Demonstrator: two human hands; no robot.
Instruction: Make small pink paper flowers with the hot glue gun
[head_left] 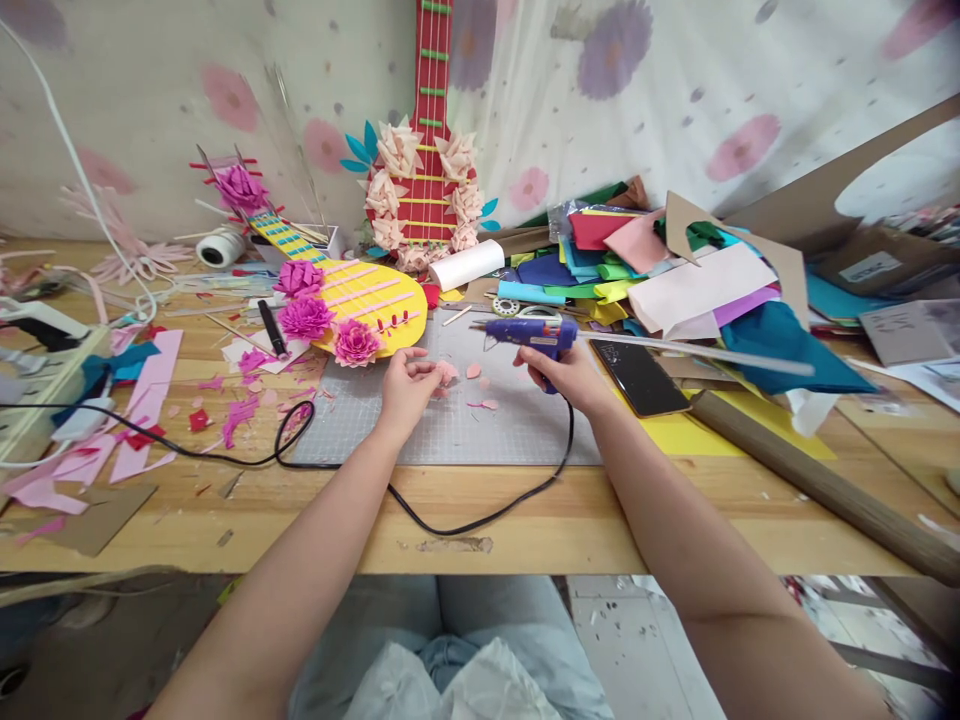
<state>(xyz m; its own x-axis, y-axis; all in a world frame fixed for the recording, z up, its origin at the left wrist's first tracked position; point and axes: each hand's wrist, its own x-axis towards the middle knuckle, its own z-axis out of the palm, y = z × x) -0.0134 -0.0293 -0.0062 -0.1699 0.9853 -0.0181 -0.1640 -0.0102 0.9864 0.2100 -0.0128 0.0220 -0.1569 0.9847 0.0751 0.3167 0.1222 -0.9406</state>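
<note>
My right hand grips a blue hot glue gun, its nozzle pointing left, a clear glue stick trailing out the back to the right. Its black cord loops over the table's front edge. My left hand pinches a small pale pink paper piece over the grey cutting mat. A few pink petals lie on the mat between my hands.
A yellow paper guitar with magenta flowers lies behind the mat; a red one leans on the wall. Coloured paper heap, black phone and cardboard tube at right. Pink scraps and a power strip at left.
</note>
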